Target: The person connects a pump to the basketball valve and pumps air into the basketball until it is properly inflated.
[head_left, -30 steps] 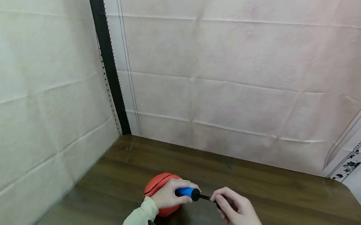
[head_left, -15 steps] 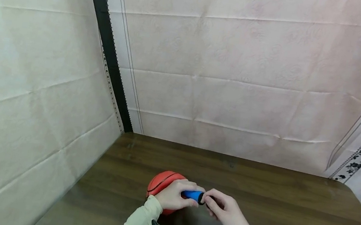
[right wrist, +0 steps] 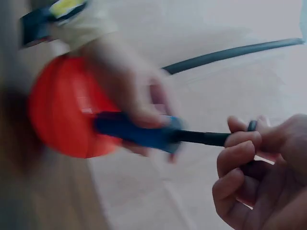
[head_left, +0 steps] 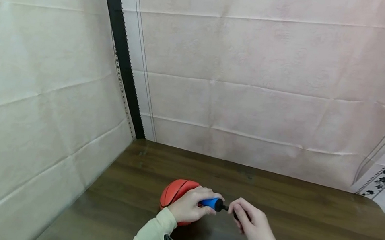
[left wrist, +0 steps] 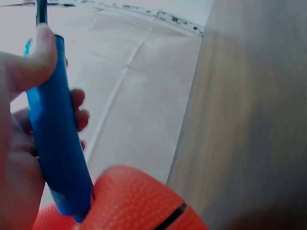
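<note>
An orange-red mini basketball point(head_left: 173, 193) sits on the table, partly hidden behind my left hand. My left hand point(head_left: 186, 206) grips the blue barrel of a hand pump point(head_left: 208, 203), thumb and fingers wrapped round it. In the left wrist view the lower end of the pump point(left wrist: 58, 139) meets the ball point(left wrist: 139, 203); the exact joint is hard to see. With curled fingers my right hand point(head_left: 253, 222) holds the black handle at the other end. A length of black rod point(right wrist: 201, 137) shows between barrel and fingers in the right wrist view.
The brown wood-grain table point(head_left: 303, 219) stretches out around the hands. Pale creased cloth point(head_left: 256, 75) hangs behind it and another cloth sheet point(head_left: 32, 115) along the left. A black strip point(head_left: 125, 50) runs down the corner.
My right hand pushes the handle in against the barrel, then draws it partly back out to the right. The left hand stays round the barrel. The head view shifts slightly.
</note>
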The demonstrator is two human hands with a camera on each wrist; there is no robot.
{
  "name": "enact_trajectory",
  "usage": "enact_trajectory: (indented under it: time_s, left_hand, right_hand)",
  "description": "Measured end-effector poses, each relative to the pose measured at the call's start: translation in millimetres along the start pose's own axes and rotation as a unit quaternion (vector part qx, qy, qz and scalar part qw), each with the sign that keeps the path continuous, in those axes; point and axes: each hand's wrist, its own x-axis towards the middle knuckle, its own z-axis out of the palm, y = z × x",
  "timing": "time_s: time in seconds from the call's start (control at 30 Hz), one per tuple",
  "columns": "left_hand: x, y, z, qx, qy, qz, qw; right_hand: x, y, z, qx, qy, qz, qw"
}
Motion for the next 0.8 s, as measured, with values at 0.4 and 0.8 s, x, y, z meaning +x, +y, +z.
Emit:
enact_trajectory:
  time_s: [0.4,0.8]
  left_hand:
    - [5.9,10.1,-14.5,0.003,-0.022,0.122,0.9923]
    - [2.5,-5.5,-13.6,-0.057,-0.005,0.117,0.9914]
  right_hand:
    - [-2.7,-5.7,-3.5,-0.054,-0.002,-0.063,0.9966]
    - [-17.1,-27.0,-14.3,-0.058,0.044,-0.025,0.9970]
